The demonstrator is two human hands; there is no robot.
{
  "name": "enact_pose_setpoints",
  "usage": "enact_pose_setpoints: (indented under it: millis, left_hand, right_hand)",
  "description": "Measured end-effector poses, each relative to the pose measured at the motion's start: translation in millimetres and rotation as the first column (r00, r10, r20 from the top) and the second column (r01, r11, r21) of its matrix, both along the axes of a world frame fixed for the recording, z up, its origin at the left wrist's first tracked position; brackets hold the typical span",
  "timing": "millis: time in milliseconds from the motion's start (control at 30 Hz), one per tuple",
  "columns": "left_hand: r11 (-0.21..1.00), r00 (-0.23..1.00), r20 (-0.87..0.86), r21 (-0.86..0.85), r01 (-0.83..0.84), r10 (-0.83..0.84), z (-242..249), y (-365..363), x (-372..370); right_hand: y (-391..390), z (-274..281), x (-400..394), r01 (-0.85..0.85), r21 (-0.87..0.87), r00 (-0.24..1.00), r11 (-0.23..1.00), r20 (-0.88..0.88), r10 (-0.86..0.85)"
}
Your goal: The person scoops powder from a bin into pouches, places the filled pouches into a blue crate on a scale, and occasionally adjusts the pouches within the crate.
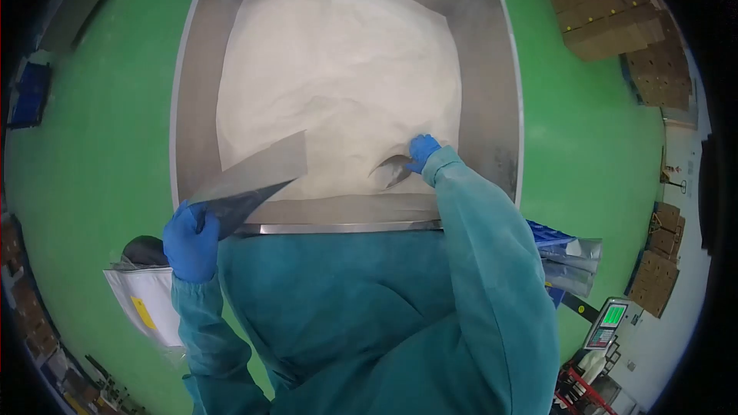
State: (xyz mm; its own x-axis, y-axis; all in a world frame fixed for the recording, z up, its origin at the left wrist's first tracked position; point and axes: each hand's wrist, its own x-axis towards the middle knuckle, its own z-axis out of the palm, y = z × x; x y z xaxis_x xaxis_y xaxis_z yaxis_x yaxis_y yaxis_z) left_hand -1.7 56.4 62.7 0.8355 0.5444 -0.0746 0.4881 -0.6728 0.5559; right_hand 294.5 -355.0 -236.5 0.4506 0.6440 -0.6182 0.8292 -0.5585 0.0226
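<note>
A large metal bin (492, 100) stands before me, holding a broad bed of off-white powder (338, 54). My left hand (192, 242), in a blue glove, is closed on one end of a flat silver-grey pouch (265, 173) at the bin's near left corner. The pouch slants up over the near rim, its far end above the powder. Inside the bin, near its right side, my right hand (423, 151), also gloved in blue, grips a metal scoop (394, 171). The scoop rests at the powder, with its handle hidden in my fingers.
A white bag with a yellow label (144, 309) is at my left. To my right are a blue crate (550, 234) with silver pouches (573, 265) and a scale with a lit green display (613, 315). Cardboard boxes (607, 11) are stacked on the green floor (592, 146).
</note>
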Motion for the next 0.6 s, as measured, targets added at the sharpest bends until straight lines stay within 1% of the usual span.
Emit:
enact_pose_setpoints:
  millis: [67,100,167,200,267,300,367,400,467,567,600]
  left_hand:
    - [0.999,0.998,0.066,-0.049,-0.013,0.016,-4.4,-5.9,3.3]
    - [0.997,0.995,0.098,-0.074,-0.02,0.027,-9.6,-6.4,6.5]
    - [0.995,0.995,0.087,-0.091,-0.041,0.049,-10.6,-5.2,7.7]
    - [0.994,0.994,0.083,-0.099,-0.057,0.065,-11.3,-5.1,8.2]
    - [0.99,0.994,0.082,-0.126,-0.067,0.077,-12.5,-9.0,11.3]
    - [0.988,0.993,0.09,-0.137,-0.07,0.082,-11.1,-8.9,13.7]
    - [0.994,0.998,0.063,-0.103,-0.025,0.031,-7.3,-7.9,14.8]
    - [0.996,0.999,0.045,-0.087,0.0,0.004,-3.9,-7.5,13.1]
    - [0.994,0.999,0.048,-0.106,-0.006,0.011,-5.1,-4.6,5.4]
    - [0.991,0.997,0.064,-0.132,-0.023,0.032,1.1,-12.5,3.9]
    - [0.99,0.997,0.07,-0.137,-0.031,0.041,5.8,-16.9,2.9]
  right_hand:
    - [-8.5,-22.9,-7.8,0.125,0.102,0.99,0.987,0.047,-0.13]
    - [-9.8,-36.8,-14.0,0.131,0.022,0.991,0.991,-0.029,-0.13]
    - [3.0,-39.0,-36.9,0.119,-0.124,0.976,0.985,-0.167,-0.139]
    - [11.8,-39.2,-43.5,0.137,-0.081,0.97,0.987,-0.189,-0.15]
    - [28.6,-21.8,-55.6,0.182,0.003,0.956,0.983,-0.233,-0.177]
    - [29.2,-23.5,-55.9,0.217,-0.007,0.949,0.976,-0.234,-0.213]
    - [33.2,-23.6,-53.6,0.286,-0.02,0.93,0.958,-0.235,-0.283]
    - [30.5,-19.6,-48.7,0.283,-0.023,0.932,0.959,-0.23,-0.281]
    - [27.3,27.6,-36.9,0.288,-0.034,0.933,0.957,-0.214,-0.288]
    - [4.6,83.9,-24.0,0.469,0.032,0.872,0.883,-0.176,-0.457]
    - [-1.7,108.1,-23.0,0.54,0.055,0.832,0.84,-0.182,-0.523]
